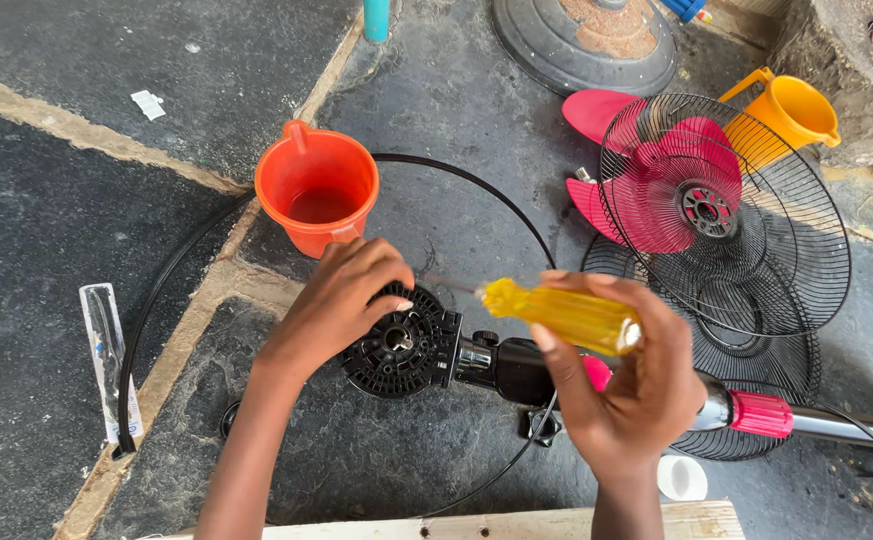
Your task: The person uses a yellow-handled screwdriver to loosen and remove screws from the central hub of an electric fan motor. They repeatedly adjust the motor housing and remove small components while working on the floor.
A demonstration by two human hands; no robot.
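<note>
Head view: left hand (351, 300) rests on the black fan motor housing (401, 350), fingers curled over its top edge, steadying it on the stone floor (46, 220). Right hand (631, 385) has its grip closed around a yellow-handled screwdriver (561, 312), thin shaft pointing at the housing front. Looks like screw work on the motor face, fan already stripped: wire guards (746, 230) and pink blades (656, 175) lie to the right, orange cup (318, 195) just behind. Tip needs seating square in a screw head; the tip itself is too blurred to place.
</note>
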